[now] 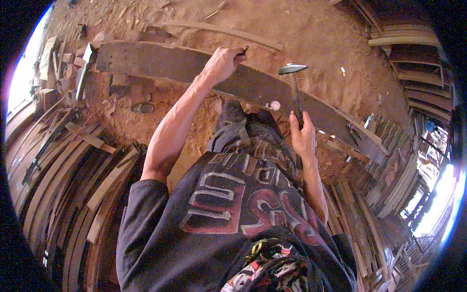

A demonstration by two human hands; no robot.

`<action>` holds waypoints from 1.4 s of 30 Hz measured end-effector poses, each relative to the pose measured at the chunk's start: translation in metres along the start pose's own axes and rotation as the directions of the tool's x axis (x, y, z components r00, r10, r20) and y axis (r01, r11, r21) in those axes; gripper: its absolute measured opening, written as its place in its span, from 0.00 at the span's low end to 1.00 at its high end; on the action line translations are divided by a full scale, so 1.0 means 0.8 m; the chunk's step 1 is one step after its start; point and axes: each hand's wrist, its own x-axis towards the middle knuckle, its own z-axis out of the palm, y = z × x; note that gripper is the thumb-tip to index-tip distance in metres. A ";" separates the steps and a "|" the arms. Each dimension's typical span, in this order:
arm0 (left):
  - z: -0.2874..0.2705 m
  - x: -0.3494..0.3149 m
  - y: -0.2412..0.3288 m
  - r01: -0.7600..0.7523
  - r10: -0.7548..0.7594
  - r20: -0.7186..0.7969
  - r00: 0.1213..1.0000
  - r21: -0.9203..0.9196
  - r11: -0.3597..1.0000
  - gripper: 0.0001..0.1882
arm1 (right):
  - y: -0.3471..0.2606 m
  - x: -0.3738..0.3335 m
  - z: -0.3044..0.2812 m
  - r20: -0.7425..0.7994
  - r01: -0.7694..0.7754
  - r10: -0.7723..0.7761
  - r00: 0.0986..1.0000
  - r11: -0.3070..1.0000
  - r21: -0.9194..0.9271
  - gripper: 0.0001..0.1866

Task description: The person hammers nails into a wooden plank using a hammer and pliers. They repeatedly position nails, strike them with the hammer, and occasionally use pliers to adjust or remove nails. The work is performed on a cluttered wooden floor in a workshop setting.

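My right hand is wrapped round the dark handle of a hammer, which stands upright with its metal head over the board's far edge. My left hand is closed in a pinch above the board, with a small dark piece showing at its fingertips; its kind is too small to tell. Below both hands a long dark wooden board runs from left to right in front of my legs. A small round pale thing lies near the board's close edge.
Long planks are stacked at my left, and more wood strips lie at my right. A long thin strip rests on the brown dirt ground beyond the board. Wooden shelving stands far right.
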 end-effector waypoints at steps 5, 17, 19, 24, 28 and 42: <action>0.007 0.002 -0.014 -0.139 0.136 0.080 0.987 0.030 0.990 0.12 | -0.043 -0.006 -0.006 -0.053 0.081 -0.075 0.996 0.990 0.114 0.23; 0.003 0.009 -0.003 -0.159 0.131 0.256 0.958 0.091 0.983 0.12 | -0.080 0.002 0.003 -0.196 0.305 -0.269 0.943 0.934 0.184 0.25; 0.006 0.017 -0.008 -0.233 0.201 0.281 0.938 0.083 0.969 0.13 | -0.058 0.011 0.031 -0.186 0.273 -0.248 0.951 0.954 0.122 0.27; 0.020 0.039 -0.012 -0.281 0.233 0.299 0.925 0.127 0.951 0.13 | -0.045 0.016 0.011 -0.018 0.125 -0.126 0.992 0.991 -0.053 0.30; 0.059 0.082 -0.051 -0.255 0.108 0.475 0.873 0.257 0.932 0.12 | -0.012 0.014 0.012 -0.026 0.042 -0.039 0.999 0.995 0.091 0.34; 0.078 0.121 -0.065 -0.189 -0.004 0.589 0.808 0.266 0.945 0.14 | 0.096 -0.003 0.030 0.106 -0.023 0.012 0.994 0.995 0.095 0.28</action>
